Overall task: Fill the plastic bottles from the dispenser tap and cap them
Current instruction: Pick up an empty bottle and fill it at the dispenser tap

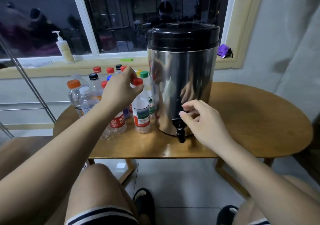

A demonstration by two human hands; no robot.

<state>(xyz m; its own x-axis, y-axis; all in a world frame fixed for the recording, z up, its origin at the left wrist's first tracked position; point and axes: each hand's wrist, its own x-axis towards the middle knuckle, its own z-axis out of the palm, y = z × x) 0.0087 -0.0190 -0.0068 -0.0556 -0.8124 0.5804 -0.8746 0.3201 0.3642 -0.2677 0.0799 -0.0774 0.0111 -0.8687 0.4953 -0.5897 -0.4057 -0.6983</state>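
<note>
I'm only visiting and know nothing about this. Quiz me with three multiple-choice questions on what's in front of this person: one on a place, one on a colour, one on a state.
1. Where does the pump bottle stand?
A. on the windowsill
B. on the round table
C. on the floor

2. What colour is the cap that the left hand pinches?
A. green
B. red
C. black

3. How is the lid of the steel dispenser?
A. lying on the table
B. propped against the window
C. seated on top of the dispenser

Answers:
1. A, since the pump bottle stands on the sill in front of the window pane, behind the table.
2. B, since the cap between the thumb and fingers is red.
3. C, since the black lid covers the dispenser's top.
</note>
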